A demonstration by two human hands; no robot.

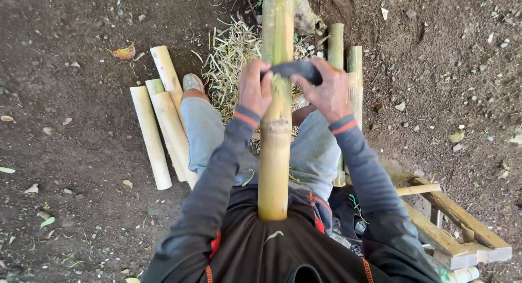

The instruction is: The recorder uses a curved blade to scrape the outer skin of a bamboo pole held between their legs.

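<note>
Hands gripping hard: left hand (254, 90) and right hand (325, 91) both clamping dark blade (293, 69) across bamboo pole (274, 152). Pole lying lengthwise between knees, butting against belly. Cut bamboo sections (160, 125) resting on dirt ground (70, 152) alongside.

This is an outdoor bamboo-working spot, a makeshift open-air workshop. The bare brown dirt ground (81, 207) carries cut pale bamboo lengths (152, 136), a heap of thin straw-coloured bamboo shavings (231, 60), scattered dry leaves and a rough wooden frame (462, 228).

Long yellow-green bamboo pole (274, 125) propped lengthwise, dark blade (296, 69) laid across it.
</note>
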